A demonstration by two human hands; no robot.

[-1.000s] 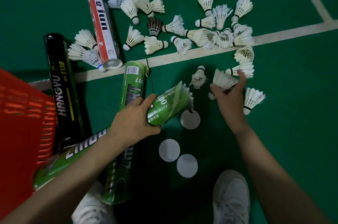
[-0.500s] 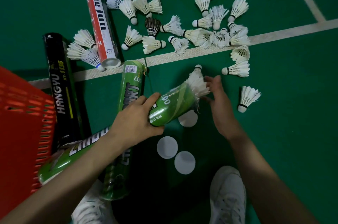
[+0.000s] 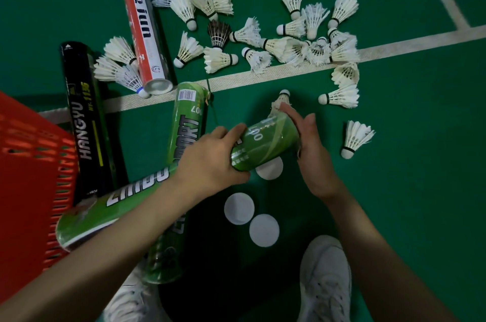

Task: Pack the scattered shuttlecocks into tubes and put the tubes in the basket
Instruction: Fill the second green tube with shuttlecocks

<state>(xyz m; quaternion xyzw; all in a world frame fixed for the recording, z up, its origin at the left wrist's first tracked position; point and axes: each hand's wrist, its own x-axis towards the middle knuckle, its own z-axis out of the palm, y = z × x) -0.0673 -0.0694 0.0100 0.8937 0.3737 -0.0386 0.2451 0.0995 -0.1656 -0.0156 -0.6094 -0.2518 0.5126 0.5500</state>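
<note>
**Basket** [image 3: 26,164], 1. Red and slotted, at the left end of the line [image 3: 263,77], near side. Its inside is out of view.

**Tubes**, 4.
- The black tube [image 3: 84,121] lies across the line.
- The red tube [image 3: 143,24] lies beyond the line, with one end touching it.
- The green tube [image 3: 184,137] runs from the line back toward the person.
- The held tube [image 3: 265,142], also green, is raised aslant on the near side of the line and crosses above the green tube.

**Shoes** [image 3: 326,282], 2. White, well back from the line.

**Hands**, 2.
- The left hand [image 3: 210,161] wraps fingers and thumb round the held tube near its mouth.
- The right hand [image 3: 307,145] is flat with fingers straight, palm against that mouth. A wisp of feather shows at the rim, so it is probably seating a shuttlecock.
- Handling: push straight along the tube's axis, cork leading, while the left hand braces. A skewed push would likely crumple feathers on the rim.

**Caps** [image 3: 238,208], 3. White discs on the near side of the line. One is partly under the held tube and two lie just beside each other.

**Shuttlecocks** [image 3: 356,137], roughly thirty loose. Overlapping heaps bar an exact count. Most lie beyond or on the line and four lie on the near side. There is one dark shuttlecock [image 3: 218,32], beyond the line.
</note>
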